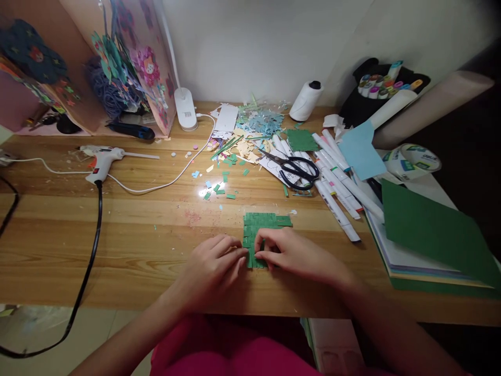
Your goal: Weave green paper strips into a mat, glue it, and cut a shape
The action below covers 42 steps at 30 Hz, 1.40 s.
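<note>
A small mat woven from green paper strips (261,224) lies on the wooden desk (156,250) near its front edge. My left hand (213,266) rests at the mat's lower left corner with its fingers curled and its fingertips pressing on the edge. My right hand (289,253) lies over the mat's lower right part, fingers bent, pinching a strip at the bottom edge. The lower part of the mat is hidden under both hands.
A glue gun (102,159) with its black cable lies at the left. Black-handled scissors (297,169), several white markers (336,188), paper scraps (235,151), a thread spool (306,101), a tape roll (410,161) and stacked coloured paper topped by a green sheet (434,230) fill the right.
</note>
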Available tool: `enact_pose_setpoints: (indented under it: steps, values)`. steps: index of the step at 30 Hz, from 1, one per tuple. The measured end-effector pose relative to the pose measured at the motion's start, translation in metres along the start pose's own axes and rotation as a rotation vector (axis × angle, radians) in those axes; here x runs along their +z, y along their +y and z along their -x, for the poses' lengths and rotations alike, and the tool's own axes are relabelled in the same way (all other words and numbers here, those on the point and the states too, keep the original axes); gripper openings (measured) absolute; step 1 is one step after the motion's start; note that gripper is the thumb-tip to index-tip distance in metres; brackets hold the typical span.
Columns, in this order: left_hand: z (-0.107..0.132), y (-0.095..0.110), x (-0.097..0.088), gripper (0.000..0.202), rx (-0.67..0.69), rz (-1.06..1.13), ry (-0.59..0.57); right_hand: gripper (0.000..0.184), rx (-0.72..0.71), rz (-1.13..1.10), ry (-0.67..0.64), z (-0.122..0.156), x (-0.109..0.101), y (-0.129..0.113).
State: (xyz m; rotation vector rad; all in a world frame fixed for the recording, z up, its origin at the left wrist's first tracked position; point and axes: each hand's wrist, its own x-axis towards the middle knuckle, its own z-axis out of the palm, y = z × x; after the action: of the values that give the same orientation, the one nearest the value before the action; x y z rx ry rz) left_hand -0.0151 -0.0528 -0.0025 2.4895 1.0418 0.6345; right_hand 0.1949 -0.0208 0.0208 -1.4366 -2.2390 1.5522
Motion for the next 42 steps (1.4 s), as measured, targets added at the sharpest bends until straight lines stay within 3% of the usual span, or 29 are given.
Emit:
enact_pose_setpoints:
  steps: [12, 22, 37, 42]
  values:
    - [0.0003, -0.0030, -0.0013, 0.022, -0.121, 0.134, -0.032, 0.005, -0.029, 0.148, 0.057, 0.0022, 0.0005, -0.0063]
    - [0.0013, -0.0042, -0.0008, 0.023, -0.161, 0.144, -0.045, 0.007, 0.029, 0.012, 0.071, -0.0021, 0.0028, -0.0055]
    - [0.0027, -0.0054, 0.0041, 0.023, -0.168, 0.146, -0.042, 0.005, 0.006, 0.002, 0.099, -0.0025, 0.0054, -0.0055]
    - [-0.0041, 0.0029, 0.0004, 0.018, -0.166, 0.018, -0.027, 0.005, 0.019, -0.030, 0.086, -0.0028, 0.0059, -0.0056]
